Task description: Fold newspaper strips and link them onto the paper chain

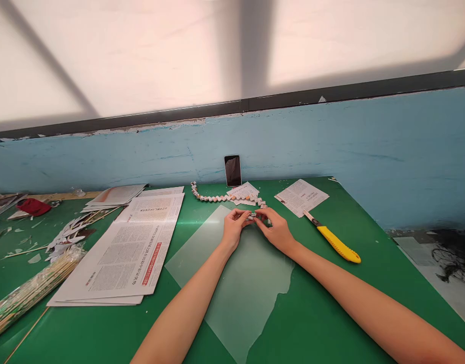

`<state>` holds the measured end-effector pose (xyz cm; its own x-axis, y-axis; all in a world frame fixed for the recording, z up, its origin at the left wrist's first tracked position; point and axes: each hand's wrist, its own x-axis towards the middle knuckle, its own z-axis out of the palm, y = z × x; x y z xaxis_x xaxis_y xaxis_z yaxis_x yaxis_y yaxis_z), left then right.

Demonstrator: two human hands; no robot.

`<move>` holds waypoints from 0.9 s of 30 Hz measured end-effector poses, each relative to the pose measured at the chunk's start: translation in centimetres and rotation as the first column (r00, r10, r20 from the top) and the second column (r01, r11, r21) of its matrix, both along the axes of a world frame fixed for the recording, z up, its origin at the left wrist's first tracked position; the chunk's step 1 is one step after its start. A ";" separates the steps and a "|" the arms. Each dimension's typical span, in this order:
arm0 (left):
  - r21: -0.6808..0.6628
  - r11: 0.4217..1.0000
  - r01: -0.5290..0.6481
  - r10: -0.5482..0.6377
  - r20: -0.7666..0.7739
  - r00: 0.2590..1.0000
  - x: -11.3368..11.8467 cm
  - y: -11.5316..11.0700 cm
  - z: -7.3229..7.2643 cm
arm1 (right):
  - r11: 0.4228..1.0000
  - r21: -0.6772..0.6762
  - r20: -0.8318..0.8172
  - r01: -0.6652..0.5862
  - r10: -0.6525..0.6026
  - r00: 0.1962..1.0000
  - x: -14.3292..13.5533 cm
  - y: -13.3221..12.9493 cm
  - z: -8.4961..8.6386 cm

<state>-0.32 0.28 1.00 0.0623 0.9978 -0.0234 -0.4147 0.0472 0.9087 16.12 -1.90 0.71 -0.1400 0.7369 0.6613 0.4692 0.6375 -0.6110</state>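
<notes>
Forearms (194, 298) nearest, over a translucent sheet (251, 293) on the green worktop (312, 323). I observe left hand (233, 227) and right hand (274, 230), fingers narrowed, both pinching a small folded-paper piece (251, 216) mid-scene; whether it joins the zigzag chain (217, 198) just beyond, I cannot tell. Phone (233, 171) far; yellow-handled cutter (336, 244) right; newspapers (130, 247) left.

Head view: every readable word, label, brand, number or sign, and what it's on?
Nothing quotable.
Newspaper: Chinese headlines, too blurred to quote; body print too small.
Red strip on it: pale characters, unreadable.
Rear papers: too blurred.
Right paper square: printed lines, too small.
Phone, yellow knife: no lettering discernible.
Paper square near phone: print too small.
Folded paper chain: any print too small.
</notes>
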 end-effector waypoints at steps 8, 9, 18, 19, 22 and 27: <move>0.009 0.999 0.034 -0.033 -0.040 0.999 0.0 -0.1 0.0 | 0.996 0.083 0.009 0.042 -0.043 0.999 0.2 0.2 -0.2; 0.010 0.999 0.037 -0.037 -0.041 0.998 0.0 -0.1 0.0 | 0.996 0.077 0.005 0.041 -0.042 0.999 0.2 0.2 -0.2; 0.022 0.999 0.039 -0.037 -0.060 0.997 0.1 -0.3 0.3 | 0.997 0.073 0.004 0.029 -0.030 1.000 0.0 0.1 -0.3; 0.022 0.999 0.037 -0.036 -0.069 0.997 0.1 -0.3 0.3 | 0.997 0.074 0.004 0.033 -0.033 0.999 0.0 0.1 -0.3; 0.025 0.999 0.024 -0.022 -0.092 0.996 0.2 -0.4 0.4 | 0.996 0.076 0.008 0.036 -0.036 0.999 0.0 0.1 -0.4; 0.039 0.999 -0.003 0.007 -0.126 0.992 0.3 -0.5 0.4 | 0.997 0.066 0.011 0.050 -0.051 0.999 -0.1 0.0 -0.2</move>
<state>-0.02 -0.18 1.38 0.0562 0.9984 0.0075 -0.2968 0.0095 0.9549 16.05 -1.87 0.51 -0.1122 0.6987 0.7066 0.5095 0.6509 -0.5627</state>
